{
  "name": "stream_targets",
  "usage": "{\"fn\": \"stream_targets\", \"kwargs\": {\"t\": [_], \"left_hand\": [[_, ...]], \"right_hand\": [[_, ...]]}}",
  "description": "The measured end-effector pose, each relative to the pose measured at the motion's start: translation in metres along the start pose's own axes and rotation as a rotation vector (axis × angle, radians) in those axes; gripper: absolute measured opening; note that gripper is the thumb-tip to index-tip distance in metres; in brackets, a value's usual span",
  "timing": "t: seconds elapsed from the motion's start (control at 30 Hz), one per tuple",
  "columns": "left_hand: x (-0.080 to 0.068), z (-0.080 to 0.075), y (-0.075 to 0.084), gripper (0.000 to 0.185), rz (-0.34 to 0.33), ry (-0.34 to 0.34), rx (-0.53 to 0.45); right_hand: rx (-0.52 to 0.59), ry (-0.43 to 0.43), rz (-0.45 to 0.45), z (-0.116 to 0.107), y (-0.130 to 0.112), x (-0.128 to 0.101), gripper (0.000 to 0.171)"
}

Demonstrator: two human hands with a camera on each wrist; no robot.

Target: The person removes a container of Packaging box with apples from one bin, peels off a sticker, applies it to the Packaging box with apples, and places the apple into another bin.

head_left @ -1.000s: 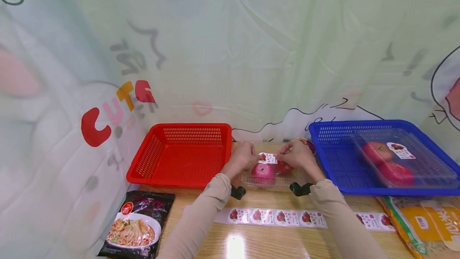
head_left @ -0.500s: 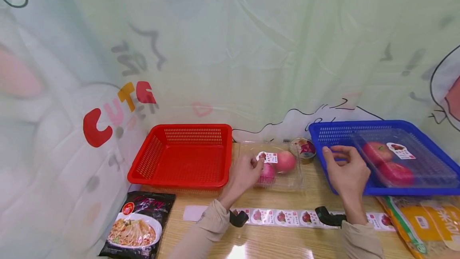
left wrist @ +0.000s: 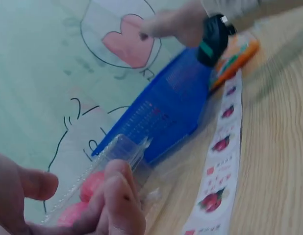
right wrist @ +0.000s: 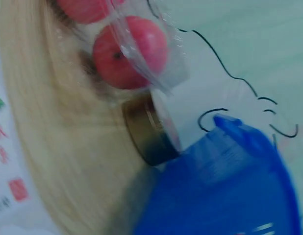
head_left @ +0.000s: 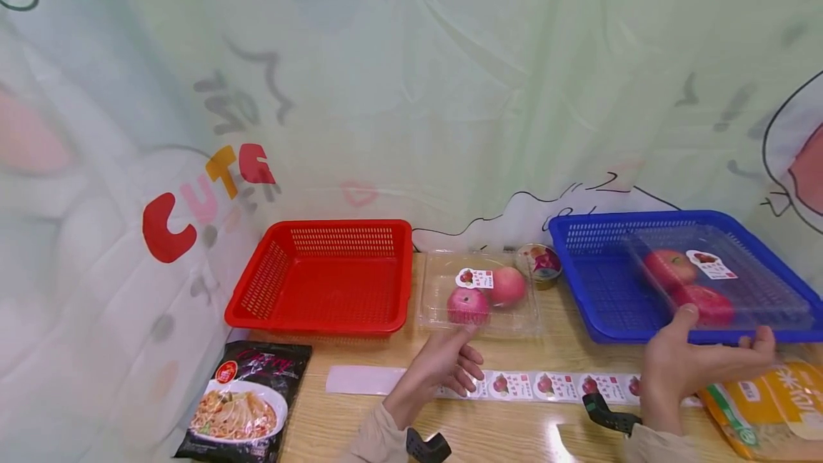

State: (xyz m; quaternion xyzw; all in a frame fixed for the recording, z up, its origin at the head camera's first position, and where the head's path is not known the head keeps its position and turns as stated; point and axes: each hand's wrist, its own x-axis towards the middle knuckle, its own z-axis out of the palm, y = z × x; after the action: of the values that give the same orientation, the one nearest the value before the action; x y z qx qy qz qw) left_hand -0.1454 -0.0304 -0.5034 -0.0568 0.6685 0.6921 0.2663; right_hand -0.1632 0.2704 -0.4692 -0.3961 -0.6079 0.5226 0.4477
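clear apple box (head_left: pixel 479 293) | on table between red basket (head_left: pixel 324 277) and blue basket (head_left: pixel 675 274), long axis left-right | left hand (head_left: pixel 444 366) just in front, nearer, fingers loose, empty | right hand (head_left: pixel 697 363) open, empty, by blue basket

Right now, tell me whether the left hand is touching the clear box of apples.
Apart. The head view shows the left hand open above the sticker strip, with bare table between its fingers and the clear box.

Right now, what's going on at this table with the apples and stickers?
A person is labelling boxed apples. The clear apple box between the red basket and blue basket already carries a sticker. Neither hand holds anything: the left hand hovers over the sticker strip, the right hand beside the blue basket.
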Motion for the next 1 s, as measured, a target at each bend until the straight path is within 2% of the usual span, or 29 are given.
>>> {"fn": "stream_targets", "kwargs": {"t": [0.13,0.23,0.33,0.43,0.6,0.8,0.87,1.0], "left_hand": [[0.001,0.003,-0.011,0.062,-0.048,0.012,-0.16],[0.003,0.01,-0.015,0.074,-0.063,0.049,-0.332],[0.008,0.017,-0.014,0.082,-0.038,0.114,-0.504],[0.015,0.021,-0.01,0.091,0.004,0.158,-0.607],[0.023,0.024,-0.002,0.096,0.011,0.18,-0.673],[0.032,0.035,0.004,0.092,0.011,0.195,-0.693],[0.034,0.04,0.005,0.089,0.022,0.215,-0.677],[0.035,0.046,0.009,0.079,0.03,0.307,-0.586]], "right_hand": [[-0.025,-0.035,0.075,0.002,0.018,-0.002,0.092],[-0.046,-0.098,0.161,0.005,0.027,-0.002,0.103],[-0.047,-0.165,0.231,0.011,0.034,-0.004,0.106],[-0.037,-0.205,0.27,0.018,0.039,-0.008,0.104],[-0.015,-0.209,0.298,0.024,0.047,-0.011,0.097],[0.038,-0.164,0.242,0.025,0.051,-0.015,0.092],[0.057,-0.157,0.229,0.025,0.052,-0.016,0.091],[0.065,-0.154,0.209,0.027,0.054,-0.017,0.09]]}}
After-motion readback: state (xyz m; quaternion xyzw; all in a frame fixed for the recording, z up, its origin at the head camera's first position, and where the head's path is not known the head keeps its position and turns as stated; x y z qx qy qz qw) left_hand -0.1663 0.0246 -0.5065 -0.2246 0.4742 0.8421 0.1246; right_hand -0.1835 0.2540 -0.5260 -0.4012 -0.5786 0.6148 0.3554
